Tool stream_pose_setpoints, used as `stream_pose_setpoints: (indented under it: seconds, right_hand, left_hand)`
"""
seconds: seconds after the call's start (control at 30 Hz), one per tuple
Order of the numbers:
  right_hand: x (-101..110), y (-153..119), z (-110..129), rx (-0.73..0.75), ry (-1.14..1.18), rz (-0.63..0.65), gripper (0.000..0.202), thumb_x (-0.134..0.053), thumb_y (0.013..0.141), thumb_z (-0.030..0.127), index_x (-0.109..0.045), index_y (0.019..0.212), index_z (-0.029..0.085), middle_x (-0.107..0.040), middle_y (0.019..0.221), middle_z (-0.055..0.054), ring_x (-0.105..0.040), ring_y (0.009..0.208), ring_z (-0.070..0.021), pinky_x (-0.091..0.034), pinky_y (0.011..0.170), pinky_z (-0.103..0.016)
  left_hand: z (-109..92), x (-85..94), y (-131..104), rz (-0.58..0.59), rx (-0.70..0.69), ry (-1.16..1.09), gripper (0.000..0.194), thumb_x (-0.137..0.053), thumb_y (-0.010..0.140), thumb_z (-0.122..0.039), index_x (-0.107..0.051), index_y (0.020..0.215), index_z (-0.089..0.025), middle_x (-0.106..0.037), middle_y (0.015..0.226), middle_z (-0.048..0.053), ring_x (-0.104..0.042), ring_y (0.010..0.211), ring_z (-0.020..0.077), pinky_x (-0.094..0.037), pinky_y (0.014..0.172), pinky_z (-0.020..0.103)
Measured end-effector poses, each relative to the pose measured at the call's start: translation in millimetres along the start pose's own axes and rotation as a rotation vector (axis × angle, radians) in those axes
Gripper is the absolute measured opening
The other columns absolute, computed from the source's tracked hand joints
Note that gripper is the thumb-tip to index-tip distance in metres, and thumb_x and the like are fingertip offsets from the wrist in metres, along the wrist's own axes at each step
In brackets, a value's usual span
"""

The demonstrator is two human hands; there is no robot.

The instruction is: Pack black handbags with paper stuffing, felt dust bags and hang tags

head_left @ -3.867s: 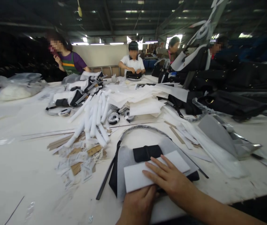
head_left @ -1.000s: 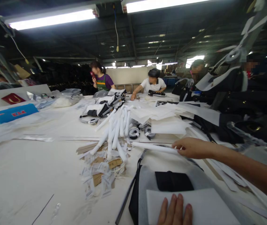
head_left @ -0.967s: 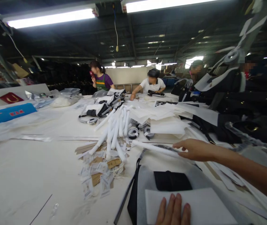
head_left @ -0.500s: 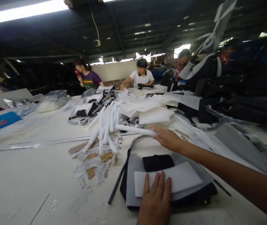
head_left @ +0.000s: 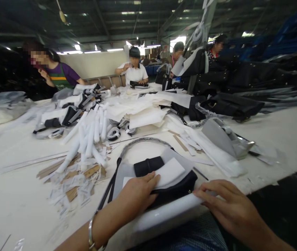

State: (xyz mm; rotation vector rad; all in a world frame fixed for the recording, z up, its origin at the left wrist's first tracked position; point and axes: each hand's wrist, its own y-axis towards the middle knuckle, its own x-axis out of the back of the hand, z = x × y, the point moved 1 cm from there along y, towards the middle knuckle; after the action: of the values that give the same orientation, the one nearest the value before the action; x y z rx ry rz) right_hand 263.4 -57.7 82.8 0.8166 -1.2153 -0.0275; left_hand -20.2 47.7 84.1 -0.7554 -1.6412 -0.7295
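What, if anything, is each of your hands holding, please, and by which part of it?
The right hand holds a white roll by its right end. The left hand lies on a white sheet; whether it grips it cannot be told.

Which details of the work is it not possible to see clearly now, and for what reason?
All in the head view:
Middle of the white sheet: covered by the left hand.
Right end of the white roll: hidden in the right hand.
Print on the brown tags: too small and blurred.
Left forearm: cut off by the bottom edge.
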Motion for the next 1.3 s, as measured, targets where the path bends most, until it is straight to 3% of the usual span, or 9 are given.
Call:
stream_pose_setpoints:
  seconds: [0.2,0.37,0.57,0.7,0.77,0.87,1.03,1.13,1.3]
  right_hand:
    - [-54.8,-6.2,42.9,-0.015,-0.061,-0.156,0.040,-0.051,0.089,0.005,-0.070,0.119,0.024,-0.075,0.102,-0.005,-0.067,0.079,-0.0174,-0.053,0.072,-0.032]
    - [-80.3,11.0,55.1,-0.112,-0.008,-0.277,0.031,-0.053,0.089,0.004,-0.073,0.101,0.023,-0.076,0.090,-0.004,-0.069,0.074,-0.0161,-0.054,0.065,-0.028]
    - [-62.4,2.3,47.6,0.014,0.149,-0.174,0.036,-0.047,0.094,0.006,-0.067,0.121,0.019,-0.076,0.105,-0.006,-0.071,0.094,-0.0164,-0.059,0.083,-0.028]
    - [-41.9,18.2,23.2,0.156,0.036,-0.031,0.046,-0.056,0.094,0.012,-0.053,0.140,0.021,-0.066,0.129,-0.007,-0.055,0.128,-0.0222,-0.041,0.113,-0.045]
    - [-43.3,28.4,8.6,0.171,-0.014,0.052,0.051,-0.061,0.093,0.017,-0.050,0.142,0.021,-0.059,0.139,-0.008,-0.044,0.137,-0.0267,-0.032,0.117,-0.055]
    - [-57.6,30.8,-6.0,0.193,0.020,0.094,0.045,-0.062,0.094,0.022,-0.055,0.138,0.018,-0.060,0.137,-0.009,-0.046,0.136,-0.0269,-0.036,0.115,-0.055]
    - [-76.7,12.9,-7.1,0.128,0.032,0.010,0.038,-0.055,0.097,0.019,-0.057,0.135,0.020,-0.064,0.133,-0.008,-0.051,0.132,-0.0238,-0.044,0.110,-0.051]
    - [-78.2,10.8,-3.9,0.120,0.030,-0.031,0.036,-0.049,0.100,0.017,-0.057,0.135,0.020,-0.065,0.132,-0.008,-0.053,0.130,-0.0227,-0.044,0.110,-0.049]
    - [-70.3,13.5,-2.2,0.128,0.071,-0.060,0.032,-0.055,0.096,0.016,-0.061,0.127,0.014,-0.069,0.125,-0.010,-0.056,0.127,-0.0254,-0.042,0.112,-0.053]
  left_hand:
    - [-1.1,3.1,-3.9,0.002,0.026,-0.055,0.053,-0.064,0.090,-0.031,-0.048,0.140,-0.022,-0.057,0.139,0.009,-0.061,0.121,0.0217,-0.053,0.097,0.034]
    - [-5.4,-10.2,-15.9,-0.098,0.023,0.047,0.081,-0.076,0.078,-0.049,-0.042,0.144,-0.016,-0.053,0.143,0.015,-0.060,0.123,0.0263,-0.054,0.096,0.035]
    - [-14.1,-46.9,-24.2,-0.243,0.009,0.220,0.062,-0.057,0.090,-0.019,-0.034,0.148,-0.015,-0.048,0.147,0.015,-0.052,0.131,0.0260,-0.051,0.102,0.041]
    - [-20.1,-58.6,-26.9,-0.256,0.042,0.275,0.061,-0.045,0.091,-0.008,-0.032,0.150,-0.018,-0.043,0.151,0.014,-0.048,0.135,0.0259,-0.049,0.105,0.044]
    - [-22.1,-59.4,-28.2,-0.240,0.055,0.294,0.066,-0.044,0.089,-0.005,-0.031,0.151,-0.021,-0.041,0.153,0.014,-0.046,0.136,0.0264,-0.047,0.106,0.045]
    - [-28.4,-57.5,-27.7,-0.238,0.055,0.325,0.072,-0.043,0.084,0.000,-0.033,0.151,-0.025,-0.040,0.153,0.015,-0.046,0.136,0.0288,-0.047,0.105,0.047]
    - [-50.4,-50.3,-10.4,-0.224,0.111,0.345,0.053,-0.043,0.088,-0.011,-0.047,0.141,-0.019,-0.032,0.158,0.011,-0.034,0.143,0.0319,-0.042,0.106,0.058]
    - [-59.8,-51.1,5.0,-0.193,0.145,0.333,0.043,-0.046,0.095,-0.027,-0.052,0.136,-0.014,-0.045,0.150,0.013,-0.039,0.139,0.0338,-0.041,0.105,0.063]
    - [-61.0,-66.2,9.5,-0.331,0.147,0.395,0.049,-0.044,0.100,-0.029,-0.037,0.149,-0.025,-0.052,0.146,0.008,-0.049,0.132,0.0309,-0.043,0.104,0.059]
